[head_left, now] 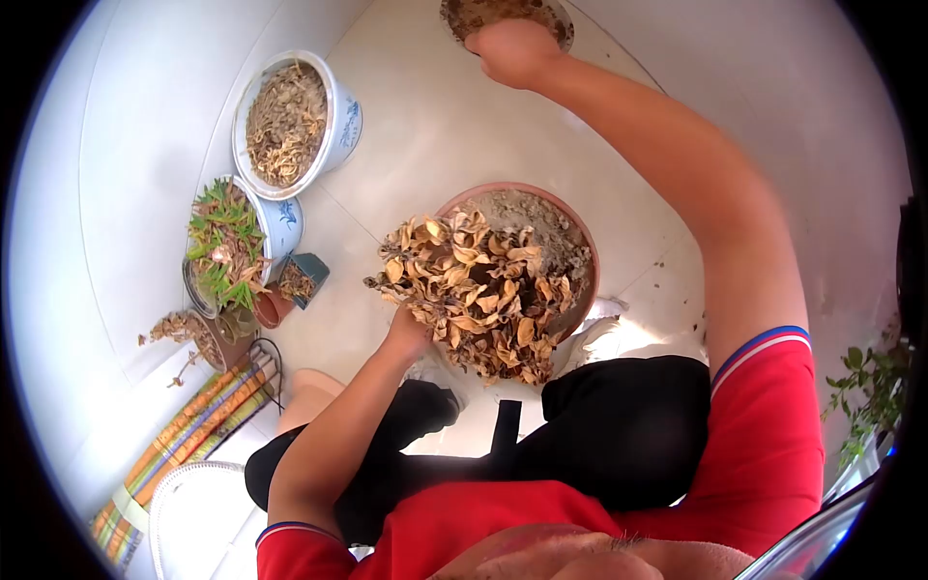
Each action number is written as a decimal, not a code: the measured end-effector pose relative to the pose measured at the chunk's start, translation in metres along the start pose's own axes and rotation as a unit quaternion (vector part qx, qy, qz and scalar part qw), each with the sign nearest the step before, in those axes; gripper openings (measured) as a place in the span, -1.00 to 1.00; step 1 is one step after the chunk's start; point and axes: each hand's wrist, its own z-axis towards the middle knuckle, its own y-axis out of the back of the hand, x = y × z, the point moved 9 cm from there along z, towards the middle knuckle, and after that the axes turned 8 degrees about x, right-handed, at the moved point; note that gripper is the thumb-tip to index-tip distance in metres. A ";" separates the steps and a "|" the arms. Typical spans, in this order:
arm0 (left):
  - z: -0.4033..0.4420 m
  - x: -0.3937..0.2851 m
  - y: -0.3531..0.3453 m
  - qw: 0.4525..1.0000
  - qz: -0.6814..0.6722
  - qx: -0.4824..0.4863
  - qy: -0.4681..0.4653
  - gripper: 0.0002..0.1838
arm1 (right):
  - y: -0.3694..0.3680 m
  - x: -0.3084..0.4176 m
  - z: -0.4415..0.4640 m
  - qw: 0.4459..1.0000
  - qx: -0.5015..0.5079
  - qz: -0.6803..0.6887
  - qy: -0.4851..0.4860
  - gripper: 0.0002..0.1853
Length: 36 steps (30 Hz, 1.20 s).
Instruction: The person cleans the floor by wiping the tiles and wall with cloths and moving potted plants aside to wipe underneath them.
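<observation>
A dried plant (pixel 483 290) with curled brown leaves spreads over a round terracotta-coloured pot (pixel 593 261) of grey-brown soil, between my feet. My left hand (pixel 410 331) is at the plant's lower left, against the leaves; they hide its fingers, so I cannot see whether it grips the plant or the pot's rim. At the top of the view, my right arm is stretched far forward. My right hand (pixel 520 50) is closed at the near edge of a shallow round bowl (pixel 561 24), soil-brown inside with a pale rim.
Along the left wall stand a white-and-blue pot (pixel 343 126) of dry plant matter, a pot with green shoots (pixel 227 227), small pots (pixel 273 307) and a tilted brown pot (pixel 232 343). Colourful rolled mats (pixel 184 435) lie lower left. A leafy plant (pixel 870 387) is at right.
</observation>
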 end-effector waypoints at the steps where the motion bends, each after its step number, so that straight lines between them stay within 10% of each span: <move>1: -0.003 -0.006 -0.005 0.998 -0.059 -0.009 0.022 -0.52 | -0.007 0.000 0.014 1.000 0.006 0.000 -0.007 -0.76; 28: -0.005 0.005 0.004 0.998 -0.015 0.036 -0.055 -0.64 | -0.077 -0.019 0.074 0.996 0.001 -0.070 -0.049 -0.76; 35: 0.004 0.021 0.011 0.998 -0.021 0.028 -0.055 -0.55 | -0.071 -0.091 -0.013 0.941 -0.137 0.214 -0.223 -0.70; 36: 0.009 0.044 0.020 0.983 0.137 0.113 -0.044 -0.37 | -0.085 -0.108 -0.035 0.912 -0.155 0.275 -0.264 -0.69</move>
